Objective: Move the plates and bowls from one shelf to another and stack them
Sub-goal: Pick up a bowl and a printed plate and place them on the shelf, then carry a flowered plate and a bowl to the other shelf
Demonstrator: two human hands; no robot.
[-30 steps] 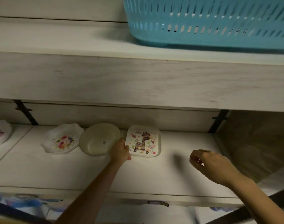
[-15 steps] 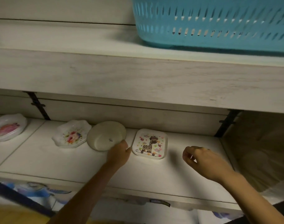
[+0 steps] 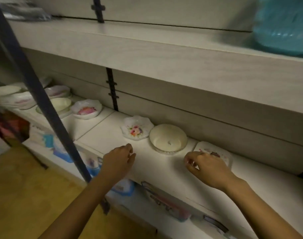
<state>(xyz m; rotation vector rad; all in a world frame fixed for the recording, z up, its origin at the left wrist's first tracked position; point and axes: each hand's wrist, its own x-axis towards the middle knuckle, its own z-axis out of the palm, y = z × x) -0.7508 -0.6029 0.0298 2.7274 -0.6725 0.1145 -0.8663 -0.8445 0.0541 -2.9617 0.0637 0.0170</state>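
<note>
Left hand [image 3: 119,161], lower centre of frame: fingers loosely curled, nothing in them, hovering over the front strip of the white lower shelf [image 3: 157,169]. Right hand [image 3: 207,167], centre right: also loosely curled and holding nothing. Its knuckles overlap the near corner of the square white plate with a printed picture [image 3: 224,156]; contact cannot be told.

Task items, along the back of the shelf: cream round plastic bowl [image 3: 168,137] at centre, white scalloped plate with a flower print [image 3: 136,128] just beside it to the left, square plate to its right. More dishes toward upper left, e.g. scalloped dish with a pink flower [image 3: 86,108]. No stack made here yet.

Risks (judgement):
- Bowl and scalloped plate sit so close that lifting one may drag the other.
- The grey upper shelf board [image 3: 164,54] hangs low, so a steep lift could knock a rim.
- The dark blue slanted post [image 3: 35,87] crosses the path leftward.

Open room: the bare front strip of shelf, with its front edge close under both wrists.
</note>
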